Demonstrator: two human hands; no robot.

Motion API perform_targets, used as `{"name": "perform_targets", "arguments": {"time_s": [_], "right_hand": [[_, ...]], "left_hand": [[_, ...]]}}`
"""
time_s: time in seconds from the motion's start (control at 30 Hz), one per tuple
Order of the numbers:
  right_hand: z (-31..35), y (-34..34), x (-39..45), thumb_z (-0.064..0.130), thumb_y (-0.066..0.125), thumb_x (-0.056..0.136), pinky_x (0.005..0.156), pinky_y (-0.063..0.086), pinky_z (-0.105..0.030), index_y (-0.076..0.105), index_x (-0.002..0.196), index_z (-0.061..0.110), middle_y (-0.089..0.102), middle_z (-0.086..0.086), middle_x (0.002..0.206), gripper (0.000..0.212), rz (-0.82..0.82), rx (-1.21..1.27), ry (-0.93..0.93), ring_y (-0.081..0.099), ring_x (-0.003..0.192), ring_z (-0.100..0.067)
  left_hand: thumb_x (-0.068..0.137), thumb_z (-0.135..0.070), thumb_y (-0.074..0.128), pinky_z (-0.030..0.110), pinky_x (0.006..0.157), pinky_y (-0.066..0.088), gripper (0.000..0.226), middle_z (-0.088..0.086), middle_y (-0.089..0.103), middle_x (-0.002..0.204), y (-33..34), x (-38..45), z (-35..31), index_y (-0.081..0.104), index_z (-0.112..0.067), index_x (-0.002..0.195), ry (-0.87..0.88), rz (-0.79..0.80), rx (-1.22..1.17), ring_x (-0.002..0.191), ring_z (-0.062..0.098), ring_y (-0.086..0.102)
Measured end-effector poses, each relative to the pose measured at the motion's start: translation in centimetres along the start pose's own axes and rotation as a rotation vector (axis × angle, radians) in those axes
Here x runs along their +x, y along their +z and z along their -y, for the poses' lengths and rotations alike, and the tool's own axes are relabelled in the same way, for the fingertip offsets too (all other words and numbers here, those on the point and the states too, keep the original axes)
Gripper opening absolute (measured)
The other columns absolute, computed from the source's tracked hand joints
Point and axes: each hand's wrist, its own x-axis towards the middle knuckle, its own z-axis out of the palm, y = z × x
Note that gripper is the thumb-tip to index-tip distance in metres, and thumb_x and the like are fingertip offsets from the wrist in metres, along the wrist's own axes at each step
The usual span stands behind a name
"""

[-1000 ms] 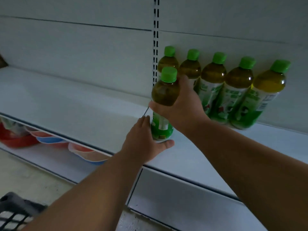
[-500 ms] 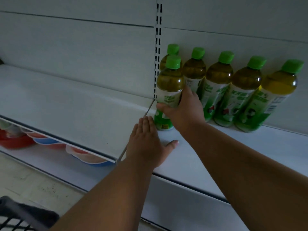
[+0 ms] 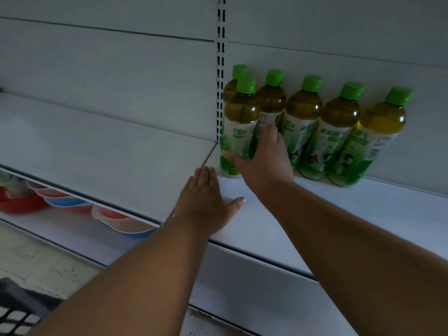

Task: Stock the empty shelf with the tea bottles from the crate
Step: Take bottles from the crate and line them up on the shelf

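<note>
Tea bottle [image 3: 238, 132] is gripped upright on the white shelf [image 3: 315, 214] by the right hand [image 3: 265, 158], in front of five bottles [image 3: 339, 132] lined at three o'clock. Left hand [image 3: 206, 202] is laid flat, open, at seven o'clock.

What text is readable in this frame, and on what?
Nothing can be quoted with confidence.
Tea bottle labels: large green characters, too blurred to read.
Front bottle, held by the right hand: green label print, plus a small yellow tag near the base; both illegible.
Rightmost bottle: white panel of fine print, too small.
Shelf, back panel: no text seen.
</note>
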Motion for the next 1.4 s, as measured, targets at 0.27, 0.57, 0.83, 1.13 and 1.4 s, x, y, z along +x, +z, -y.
{"name": "perform_targets", "arguments": {"time_s": [0.27, 0.57, 0.83, 1.13, 1.4], "right_hand": [[2.6, -3.1, -6.7, 0.049, 0.068, 0.087, 0.103, 0.043, -0.045, 0.037, 0.140, 0.020, 0.047, -0.007, 0.136, 0.067, 0.341, -0.348, -0.347, 0.048, 0.124, -0.029], [13.0, -2.9, -19.1, 0.051, 0.067, 0.085, 0.098, 0.044, -0.045, 0.038, 0.143, 0.022, 0.047, -0.011, 0.137, 0.071, 0.663, -0.352, -0.868, 0.049, 0.123, -0.034], [20.5, 0.1, -29.7, 0.046, 0.069, 0.084, 0.095, 0.044, -0.044, 0.043, 0.131, 0.025, 0.051, -0.008, 0.125, 0.058, 0.801, -0.239, -1.138, 0.049, 0.118, -0.029], [22.2, 12.6, -36.4, 0.054, 0.068, 0.085, 0.097, 0.049, -0.048, 0.041, 0.141, 0.024, 0.050, -0.008, 0.132, 0.069, 1.049, -0.336, -1.237, 0.052, 0.119, -0.030], [17.9, 24.6, -35.3, 0.048, 0.073, 0.084, 0.092, 0.052, -0.043, 0.047, 0.134, 0.023, 0.051, -0.008, 0.128, 0.062, 1.218, -0.413, -0.942, 0.055, 0.112, -0.026]], "left_hand": [[0.090, -0.066, 0.053, 0.035, 0.119, 0.017, 0.091, 0.007, 0.030, 0.162, -5.5, -9.8, 2.6, 0.024, -0.013, 0.157, -0.029, -0.139, 0.032, 0.147, 0.024, 0.027], [0.084, -0.073, 0.052, 0.035, 0.113, 0.031, 0.090, -0.001, 0.040, 0.156, -12.7, -29.4, 7.1, 0.033, -0.019, 0.154, -0.408, -0.207, 0.262, 0.140, 0.018, 0.038], [0.081, -0.077, 0.049, 0.037, 0.097, 0.044, 0.081, -0.005, 0.055, 0.136, -15.4, -44.5, 10.3, 0.041, -0.029, 0.146, -0.768, -0.240, 0.329, 0.121, 0.019, 0.051], [0.083, -0.071, 0.052, 0.040, 0.096, 0.048, 0.079, 0.000, 0.058, 0.133, -8.4, -50.5, 17.5, 0.042, -0.025, 0.146, -1.026, -0.221, 0.165, 0.118, 0.021, 0.055], [0.086, -0.071, 0.049, 0.042, 0.114, 0.033, 0.086, 0.008, 0.043, 0.151, 2.6, -45.4, 23.1, 0.034, -0.016, 0.150, -1.102, -0.152, -0.011, 0.138, 0.026, 0.038]]}}
